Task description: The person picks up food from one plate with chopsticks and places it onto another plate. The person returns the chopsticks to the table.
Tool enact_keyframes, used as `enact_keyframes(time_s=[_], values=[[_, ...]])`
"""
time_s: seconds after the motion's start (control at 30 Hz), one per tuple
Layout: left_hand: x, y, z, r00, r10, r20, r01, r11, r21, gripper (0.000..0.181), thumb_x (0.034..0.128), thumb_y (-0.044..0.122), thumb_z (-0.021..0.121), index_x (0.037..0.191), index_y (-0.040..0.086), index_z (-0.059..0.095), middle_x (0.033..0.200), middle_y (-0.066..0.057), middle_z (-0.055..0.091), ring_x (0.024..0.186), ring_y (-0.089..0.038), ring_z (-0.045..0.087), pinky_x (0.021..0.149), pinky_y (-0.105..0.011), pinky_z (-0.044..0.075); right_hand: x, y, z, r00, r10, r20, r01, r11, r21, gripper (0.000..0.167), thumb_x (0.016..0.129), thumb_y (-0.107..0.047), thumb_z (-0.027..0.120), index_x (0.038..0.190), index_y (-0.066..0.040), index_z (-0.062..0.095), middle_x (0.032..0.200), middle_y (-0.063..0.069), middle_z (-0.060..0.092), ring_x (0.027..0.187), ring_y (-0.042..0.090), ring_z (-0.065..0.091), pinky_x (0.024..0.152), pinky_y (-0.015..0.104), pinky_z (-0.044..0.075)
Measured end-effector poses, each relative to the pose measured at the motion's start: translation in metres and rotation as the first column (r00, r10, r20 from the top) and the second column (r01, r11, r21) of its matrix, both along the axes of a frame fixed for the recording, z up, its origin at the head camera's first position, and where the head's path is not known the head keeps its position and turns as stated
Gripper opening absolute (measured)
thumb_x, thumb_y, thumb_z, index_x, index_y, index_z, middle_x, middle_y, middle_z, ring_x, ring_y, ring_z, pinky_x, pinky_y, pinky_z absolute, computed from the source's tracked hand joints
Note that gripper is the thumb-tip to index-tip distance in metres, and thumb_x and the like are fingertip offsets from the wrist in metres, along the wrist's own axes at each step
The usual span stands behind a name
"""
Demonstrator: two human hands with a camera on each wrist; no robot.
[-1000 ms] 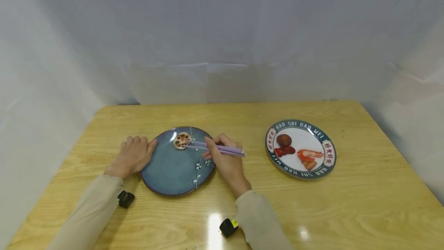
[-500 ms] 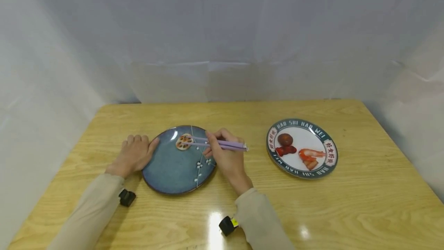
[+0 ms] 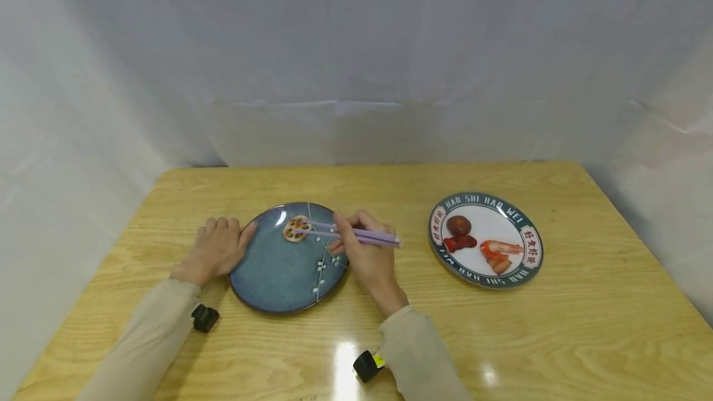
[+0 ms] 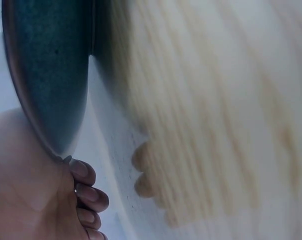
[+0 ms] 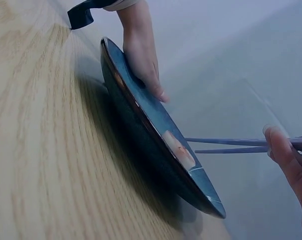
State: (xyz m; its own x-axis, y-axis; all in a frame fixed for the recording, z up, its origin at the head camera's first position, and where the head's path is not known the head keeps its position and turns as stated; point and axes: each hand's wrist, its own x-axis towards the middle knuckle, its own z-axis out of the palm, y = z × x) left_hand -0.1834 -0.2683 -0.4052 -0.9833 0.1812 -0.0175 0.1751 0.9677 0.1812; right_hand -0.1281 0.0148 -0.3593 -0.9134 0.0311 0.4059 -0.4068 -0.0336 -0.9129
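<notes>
One pale, round slice of lotus root with dark holes point(image 3: 293, 226) is carried flat on the far part of a glazed blue plate with white blossoms point(image 3: 273, 271). Two slim purple chopsticks point(image 3: 367, 235) are directed at it from the plate's right rim, their long axis laid across the plate's far right part. They are clamped in the grip of the right hand point(image 3: 370, 258), beside that rim, while their tips are held slightly apart over the slice. Whether the slice is touched cannot be told: in the right wrist view the tips are seen very near its upper face. Being round, the slice is given no long axis; it may be judged that everything turns on how its flat face is met from above by the tips. The plate's left rim is held by the left hand point(image 3: 217, 246), thumb over the edge. By the two hands the slice is flanked almost evenly, yet only by the chopsticks is it overhung.
</notes>
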Motion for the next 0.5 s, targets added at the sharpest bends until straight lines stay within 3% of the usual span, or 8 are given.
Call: enact_keyframes(time_s=[0.33,0.5], values=[[0.0,0.0,0.0,1.0,0.006,-0.003,-0.006,1.0,0.004,0.057,0.106,0.04,0.025,0.095,-0.011,0.05,0.098,-0.034,0.05,0.094,-0.049,0.044,0.081,-0.06,0.033,0.002,0.009,-0.005,1.0,-0.028,0.004,0.028,0.999,-0.029,0.019,0.093,0.002,0.06,0.078,0.013,0.058,0.067,0.023,0.066,0.053,0.039,0.064,0.049,0.049,0.051],[0.0,0.0,-0.001,1.0,0.006,-0.001,-0.006,1.0,0.001,0.057,0.106,0.04,0.025,0.094,-0.01,0.049,0.096,-0.033,0.049,0.093,-0.048,0.044,0.081,-0.06,0.033,0.0,0.018,-0.007,0.999,-0.054,-0.005,0.054,0.998,-0.032,0.02,0.094,0.001,0.06,0.079,0.015,0.057,0.068,0.026,0.065,0.054,0.037,0.065,0.048,0.04,0.053]])
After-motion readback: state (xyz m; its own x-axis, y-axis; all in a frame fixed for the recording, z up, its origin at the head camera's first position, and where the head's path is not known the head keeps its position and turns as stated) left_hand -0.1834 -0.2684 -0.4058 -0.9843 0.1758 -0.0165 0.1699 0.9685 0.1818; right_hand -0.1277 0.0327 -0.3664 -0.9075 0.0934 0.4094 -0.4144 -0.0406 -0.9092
